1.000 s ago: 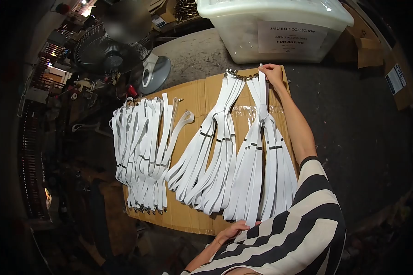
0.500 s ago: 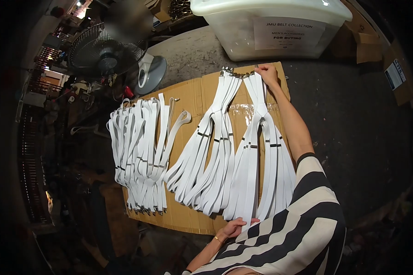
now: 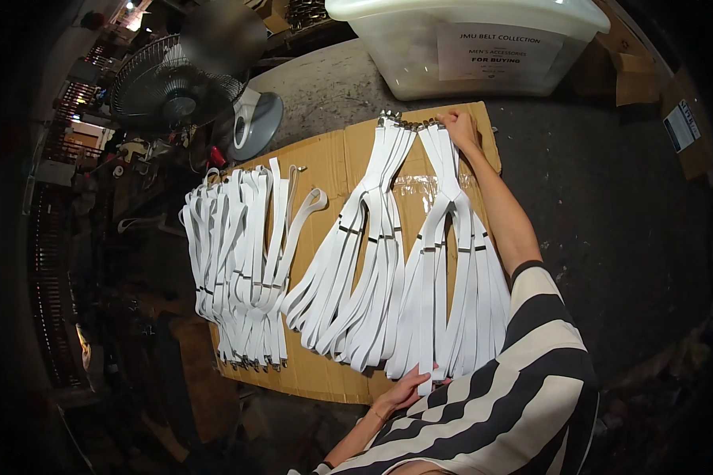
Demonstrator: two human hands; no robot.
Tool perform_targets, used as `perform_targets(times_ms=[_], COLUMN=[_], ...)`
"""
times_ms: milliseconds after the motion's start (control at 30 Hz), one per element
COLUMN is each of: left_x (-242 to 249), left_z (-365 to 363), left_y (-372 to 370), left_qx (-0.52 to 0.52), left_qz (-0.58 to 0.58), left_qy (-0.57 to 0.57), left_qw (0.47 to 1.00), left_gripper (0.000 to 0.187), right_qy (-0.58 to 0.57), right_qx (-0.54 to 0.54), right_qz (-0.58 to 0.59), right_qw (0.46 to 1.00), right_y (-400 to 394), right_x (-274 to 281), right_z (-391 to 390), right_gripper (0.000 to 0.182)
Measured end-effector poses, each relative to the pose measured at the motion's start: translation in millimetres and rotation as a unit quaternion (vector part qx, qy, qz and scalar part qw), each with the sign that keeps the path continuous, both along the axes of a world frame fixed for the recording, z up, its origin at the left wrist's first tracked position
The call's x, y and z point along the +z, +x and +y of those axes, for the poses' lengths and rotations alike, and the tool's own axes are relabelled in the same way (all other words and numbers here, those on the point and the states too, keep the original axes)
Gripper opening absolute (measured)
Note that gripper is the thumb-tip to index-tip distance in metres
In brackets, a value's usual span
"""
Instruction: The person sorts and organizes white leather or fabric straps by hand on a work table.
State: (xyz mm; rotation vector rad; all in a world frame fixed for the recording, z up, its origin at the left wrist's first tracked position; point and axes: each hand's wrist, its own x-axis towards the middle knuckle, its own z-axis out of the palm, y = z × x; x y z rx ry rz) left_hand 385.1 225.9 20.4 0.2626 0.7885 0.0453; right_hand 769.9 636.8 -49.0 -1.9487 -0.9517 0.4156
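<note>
White elastic suspenders lie in three groups on a cardboard sheet. My right hand is closed on the metal clips at the top of the right bundle, its arm running along the bundle's right side. At the lower end of this bundle my left hand pinches one white strap against the others. The middle bundle fans out beside it, with its clips gathered at the top. Further left is a looser pile of straps, with clips along its lower edge.
Beyond the cardboard stands a white plastic bin with a paper label. A fan on a grey base is at the upper left, near a partly visible person. Cardboard boxes are at the upper right.
The strap at my left hand now lies narrower and straighter down the right bundle, and the left hand has shifted slightly. My right hand remains at the clips. The view has moved a little.
</note>
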Motion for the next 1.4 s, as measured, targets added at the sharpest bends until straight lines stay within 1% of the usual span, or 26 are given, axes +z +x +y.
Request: perform_targets(times_ms=[33,100,133,200,233,267,300,367,467,567,633,667,833,900,933,967,1000,1033,1067,1100,1167,1200,1233,1300,1333,1400], left_x=[1,4,-4,18,26,13,10,8,15,17,21,32,19,28,27,24,18,17,15,14,47,42,46,55,64,81], left_z=[-1,0,0,4,4,2,0,0,8,9,11,9,-7,-14,-21,-21,-20,-20,-22,-24,-8,-11,-11,-10,-9,-4], left_y=[3,9,4,21,26,20,19,24,30,30,27,29,11,12,11,6,-2,-5,-4,-7,1,3,4,8,12,18], left_qx=[0.000,-0.019,-0.025,0.000,0.025,0.017,0.015,0.049,0.023,0.018,0.023,0.054,0.040,0.080,0.079,0.080,-0.028,-0.136,-0.094,-0.098,-0.232,-0.202,-0.207,-0.270,-0.272,-0.298], left_qz=[0.001,0.029,-0.037,-0.020,-0.004,-0.048,-0.052,-0.079,-0.060,-0.030,-0.012,0.045,0.089,0.155,0.181,0.183,0.247,0.301,0.300,0.301,0.334,0.349,0.347,0.386,0.383,0.428], left_qy=[0.000,-0.003,-0.010,-0.017,-0.018,0.011,0.009,0.017,0.048,0.072,0.109,0.103,0.107,0.165,0.236,0.236,0.358,0.469,0.531,0.527,0.568,0.617,0.618,0.681,0.684,0.694], left_qw=[1.000,0.999,0.999,1.000,1.000,0.999,0.998,0.996,0.997,0.997,0.994,0.992,0.989,0.971,0.951,0.951,0.900,0.819,0.787,0.789,0.715,0.676,0.675,0.561,0.559,0.497], left_gripper=[0.041,0.037,0.035,0.034,0.034,0.034,0.034,0.036,0.039,0.038,0.034,0.033,0.038,0.038,0.042,0.042,0.045,0.049,0.039,0.039,0.030,0.036,0.036,0.040,0.040,0.042], right_qy=[0.000,0.054,0.051,0.046,0.040,0.035,0.026,0.012,0.031,0.038,0.045,0.044,0.027,0.041,0.060,0.060,0.050,0.040,0.036,0.029,0.018,0.025,0.033,0.015,0.024,0.026], right_qx=[0.000,0.028,0.028,0.118,0.131,0.144,0.158,0.178,0.220,0.224,0.205,0.188,0.136,0.123,0.110,0.110,0.107,0.104,0.104,0.106,0.103,0.100,0.097,0.098,0.092,0.084], right_qz=[0.001,0.010,0.011,0.020,-0.005,-0.032,-0.016,-0.095,-0.167,-0.187,-0.160,-0.166,-0.165,-0.169,-0.173,-0.172,-0.172,-0.172,-0.171,-0.174,-0.173,-0.177,-0.182,-0.178,-0.173,-0.156], right_qw=[1.000,0.998,0.998,0.992,0.991,0.988,0.987,0.979,0.961,0.956,0.965,0.967,0.977,0.977,0.977,0.977,0.978,0.979,0.979,0.979,0.979,0.979,0.978,0.979,0.980,0.984], right_y=[-1,-4,-9,-24,-33,-43,-52,-69,-88,-93,-93,-90,-89,-91,-93,-95,-97,-99,-99,-100,-104,-106,-107,-108,-109,-110], right_x=[6,19,26,41,53,63,68,75,79,77,76,72,65,59,60,60,60,58,56,52,49,51,52,53,53,58], right_z=[-5,-20,-35,-77,-102,-127,-148,-177,-200,-205,-206,-205,-203,-204,-202,-202,-203,-206,-206,-206,-212,-215,-218,-224,-228,-235], right_gripper=[0.033,0.036,0.036,0.037,0.036,0.034,0.032,0.031,0.027,0.024,0.021,0.021,0.022,0.021,0.020,0.020,0.021,0.021,0.021,0.024,0.027,0.030,0.033,0.038,0.040,0.046])
